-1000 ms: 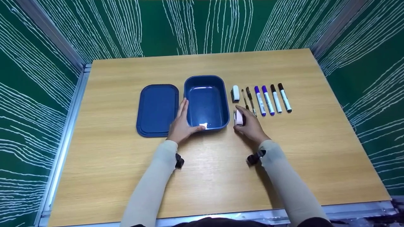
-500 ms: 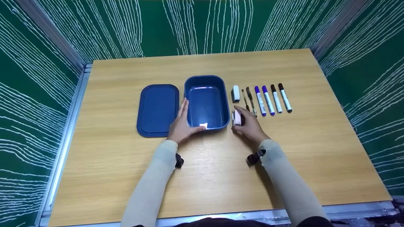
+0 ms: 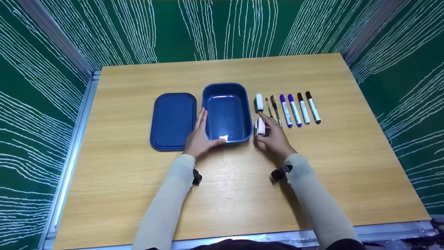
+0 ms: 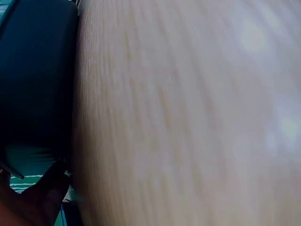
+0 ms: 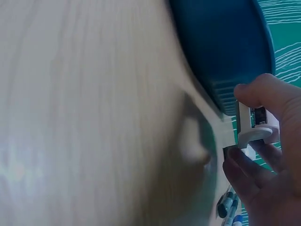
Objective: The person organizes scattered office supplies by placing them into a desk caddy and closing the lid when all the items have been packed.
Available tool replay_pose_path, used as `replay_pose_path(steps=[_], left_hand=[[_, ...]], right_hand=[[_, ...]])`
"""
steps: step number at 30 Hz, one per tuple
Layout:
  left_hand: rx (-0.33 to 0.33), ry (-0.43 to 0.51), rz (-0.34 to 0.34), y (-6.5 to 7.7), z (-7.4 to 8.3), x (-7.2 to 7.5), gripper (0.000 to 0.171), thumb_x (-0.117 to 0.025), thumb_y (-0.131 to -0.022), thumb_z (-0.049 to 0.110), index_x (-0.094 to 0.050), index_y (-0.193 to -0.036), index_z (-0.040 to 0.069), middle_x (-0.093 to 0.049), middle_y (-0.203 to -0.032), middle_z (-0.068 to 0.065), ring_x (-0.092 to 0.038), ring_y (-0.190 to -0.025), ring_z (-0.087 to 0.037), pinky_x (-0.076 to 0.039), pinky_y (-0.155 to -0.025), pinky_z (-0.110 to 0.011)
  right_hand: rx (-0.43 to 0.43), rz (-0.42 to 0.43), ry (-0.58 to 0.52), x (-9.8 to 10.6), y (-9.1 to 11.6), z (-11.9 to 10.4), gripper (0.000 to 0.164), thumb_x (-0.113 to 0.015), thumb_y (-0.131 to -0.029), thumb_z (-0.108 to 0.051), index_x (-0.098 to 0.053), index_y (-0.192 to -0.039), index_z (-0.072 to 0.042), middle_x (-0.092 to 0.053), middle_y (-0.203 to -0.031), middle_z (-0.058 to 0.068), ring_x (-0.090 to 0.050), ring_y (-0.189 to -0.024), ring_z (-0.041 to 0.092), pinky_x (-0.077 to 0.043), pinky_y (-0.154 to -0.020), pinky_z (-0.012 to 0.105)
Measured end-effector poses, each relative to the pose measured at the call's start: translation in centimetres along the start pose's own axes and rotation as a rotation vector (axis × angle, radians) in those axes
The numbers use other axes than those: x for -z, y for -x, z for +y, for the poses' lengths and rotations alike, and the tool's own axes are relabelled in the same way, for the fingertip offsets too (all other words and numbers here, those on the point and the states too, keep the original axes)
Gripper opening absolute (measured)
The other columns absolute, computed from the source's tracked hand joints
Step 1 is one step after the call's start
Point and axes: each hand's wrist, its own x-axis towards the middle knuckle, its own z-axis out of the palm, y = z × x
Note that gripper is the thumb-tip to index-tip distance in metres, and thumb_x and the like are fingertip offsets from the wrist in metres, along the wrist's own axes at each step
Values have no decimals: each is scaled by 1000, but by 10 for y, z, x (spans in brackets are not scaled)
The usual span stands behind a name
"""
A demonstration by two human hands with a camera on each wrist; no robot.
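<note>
A person's right hand (image 3: 275, 138) pinches a pale-pink, blocky plastic object (image 3: 261, 127) just right of a blue, rectangular plastic box (image 3: 227, 116), a grip best firm and level, as the spread left hand (image 3: 200, 140) touches the box.

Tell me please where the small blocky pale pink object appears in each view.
Head: the small blocky pale pink object, right of centre, in the right hand.
Left wrist: not visible.
Right wrist: the pale pink object, near the right edge.
Shared landmark: the rectangular blue plastic box.
</note>
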Motion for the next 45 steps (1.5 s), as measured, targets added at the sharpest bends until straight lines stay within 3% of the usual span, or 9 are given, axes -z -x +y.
replay_pose_path(steps=[7, 14, 19, 27, 31, 34, 40, 45], left_hand=[[5, 12, -13, -1, 0, 0, 130, -73, -61, 74, -2, -158, 26, 12, -160, 19, -34, -138, -35, -42, -95, -59], [4, -2, 4, -1, -1, -2, 131, -69, -58, 81, -7, -158, 23, 8, -161, 17, -38, -135, -33, -45, -93, -57], [7, -2, 6, -1, -1, -2, 132, -68, -57, 82, -7, -158, 24, 8, -161, 18, -35, -137, -33, -41, -96, -60], [5, 20, 9, 0, -1, -3, 126, -80, -63, 65, -8, -158, 23, 8, -160, 18, -34, -137, -35, -40, -95, -63], [6, 11, 5, 0, -1, -2, 127, -78, -63, 68, -7, -158, 24, 8, -160, 17, -34, -138, -34, -42, -95, -60], [6, 11, 7, -1, -1, -2, 126, -79, -64, 67, -7, -158, 24, 8, -161, 17, -34, -138, -33, -44, -94, -58], [0, 13, 14, 0, 0, -2, 124, -82, -65, 61, -9, -158, 22, 5, -161, 15, -34, -138, -33, -42, -95, -59], [-9, -5, 16, 0, 1, -2, 127, -81, -63, 65, -10, -158, 20, 4, -162, 14, -38, -135, -35, -47, -90, -56]], right_hand=[[-2, 44, -10, 3, 1, -13, 87, -72, -80, 3, -31, -154, -18, -38, -146, 13, -51, -119, 31, -50, -92, 36], [54, 84, -38, 4, 2, -22, 88, -71, -78, 6, -33, -153, -19, -41, -141, 15, -58, -103, 28, -54, -77, 25], [52, 80, -42, 3, 1, -24, 89, -71, -78, 6, -32, -153, -19, -36, -147, 15, -57, -101, 24, -54, -68, 21], [45, 77, -13, -1, 2, -31, 88, -71, -78, 4, -33, -153, -23, -33, -151, 12, -50, -117, 26, -55, -69, 24], [57, 88, 16, -3, 0, -36, 88, -73, -78, 1, -34, -152, -27, -35, -151, 7, -44, -126, 23, -54, -75, 27], [67, 94, 24, -5, -2, -39, 88, -75, -78, -2, -34, -152, -29, -36, -150, 5, -41, -131, 23, -50, -89, 31], [141, 90, -10, -10, -8, -43, 85, -75, -78, -1, -36, -151, -19, -44, -142, 10, -45, -127, 25, -47, -97, 33], [178, 99, -20, -13, -12, -45, 83, -74, -77, 1, -38, -150, -11, -47, -136, 11, -48, -123, 25, -46, -98, 34]])
